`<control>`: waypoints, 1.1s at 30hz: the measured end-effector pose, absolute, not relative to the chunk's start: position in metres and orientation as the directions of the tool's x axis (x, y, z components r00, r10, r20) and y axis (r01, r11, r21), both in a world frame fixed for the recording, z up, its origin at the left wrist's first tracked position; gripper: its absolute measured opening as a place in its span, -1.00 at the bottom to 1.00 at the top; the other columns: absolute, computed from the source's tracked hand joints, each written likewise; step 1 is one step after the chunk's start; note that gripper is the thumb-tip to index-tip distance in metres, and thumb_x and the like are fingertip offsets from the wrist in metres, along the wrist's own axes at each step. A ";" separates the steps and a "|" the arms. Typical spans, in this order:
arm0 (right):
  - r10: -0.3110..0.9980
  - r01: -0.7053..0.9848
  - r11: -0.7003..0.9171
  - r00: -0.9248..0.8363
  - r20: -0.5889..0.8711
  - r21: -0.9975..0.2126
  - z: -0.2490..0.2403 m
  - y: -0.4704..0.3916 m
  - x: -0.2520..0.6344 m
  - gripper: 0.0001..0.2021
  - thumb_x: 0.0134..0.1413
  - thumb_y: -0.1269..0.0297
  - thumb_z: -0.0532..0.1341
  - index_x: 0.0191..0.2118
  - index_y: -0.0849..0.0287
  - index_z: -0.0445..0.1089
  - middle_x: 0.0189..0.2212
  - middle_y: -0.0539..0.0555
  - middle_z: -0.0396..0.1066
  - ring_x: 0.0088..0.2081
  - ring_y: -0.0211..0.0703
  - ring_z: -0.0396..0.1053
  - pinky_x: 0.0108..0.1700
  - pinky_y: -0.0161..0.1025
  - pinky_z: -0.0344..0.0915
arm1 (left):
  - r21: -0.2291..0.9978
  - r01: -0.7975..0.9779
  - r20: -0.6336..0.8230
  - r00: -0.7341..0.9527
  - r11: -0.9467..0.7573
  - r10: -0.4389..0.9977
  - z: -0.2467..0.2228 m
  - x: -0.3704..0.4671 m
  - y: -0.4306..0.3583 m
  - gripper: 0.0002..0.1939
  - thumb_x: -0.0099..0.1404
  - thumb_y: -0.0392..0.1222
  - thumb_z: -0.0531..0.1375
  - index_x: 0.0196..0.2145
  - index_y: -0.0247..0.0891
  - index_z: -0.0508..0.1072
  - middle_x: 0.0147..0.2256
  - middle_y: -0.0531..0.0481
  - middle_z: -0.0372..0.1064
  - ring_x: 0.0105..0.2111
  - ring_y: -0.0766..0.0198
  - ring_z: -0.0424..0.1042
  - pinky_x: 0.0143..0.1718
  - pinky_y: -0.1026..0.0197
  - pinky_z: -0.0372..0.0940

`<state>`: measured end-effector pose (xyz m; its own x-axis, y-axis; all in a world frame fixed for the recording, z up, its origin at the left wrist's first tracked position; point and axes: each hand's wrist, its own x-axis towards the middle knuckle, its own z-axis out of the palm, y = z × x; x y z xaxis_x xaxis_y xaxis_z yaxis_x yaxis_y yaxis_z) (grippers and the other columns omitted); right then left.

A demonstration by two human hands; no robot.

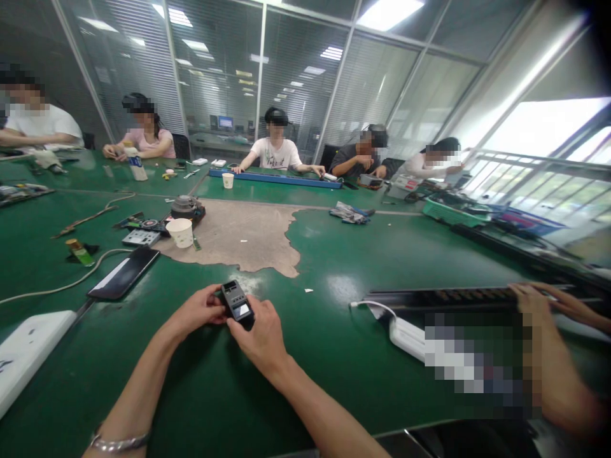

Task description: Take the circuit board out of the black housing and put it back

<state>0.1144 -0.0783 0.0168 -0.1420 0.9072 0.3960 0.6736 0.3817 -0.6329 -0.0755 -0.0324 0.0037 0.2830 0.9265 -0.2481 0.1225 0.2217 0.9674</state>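
Note:
A small black-and-grey device [235,299] with a little lit screen is held between both hands over the green table [324,356]. My left hand [203,310] grips its left side with thumb and fingers. On its right and lower side, my right hand [261,331] is closed round the edge, the thumb near the screen. A silver bangle circles the left wrist. Left of the hands lies a black phone [125,273], and beyond it stands a white paper cup [180,233].
A white power strip [33,356] lies at the near left. On the right, another person's hands touch a long black part [443,298] beside a white device [408,337]. Gloves [351,213] lie farther back. Several people sit along the far side.

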 end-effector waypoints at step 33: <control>0.896 0.632 0.328 0.027 0.443 -0.702 0.034 -0.058 0.160 -0.72 -0.03 0.28 0.26 -0.13 0.17 0.41 -0.26 0.09 0.44 -0.26 -0.08 0.39 -0.20 -0.19 0.36 | 0.951 0.095 -0.310 0.283 0.295 0.908 0.003 -0.079 -0.033 -0.14 0.00 -0.21 0.35 0.23 -0.37 0.14 -0.41 0.02 0.41 -0.38 0.21 0.50 -0.27 0.13 0.37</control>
<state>0.1597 -0.0578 0.0340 0.0269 0.8961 0.4430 0.6315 0.3283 -0.7024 -0.0786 -0.0327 0.0030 0.2834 0.9077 -0.3096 0.0950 0.2946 0.9509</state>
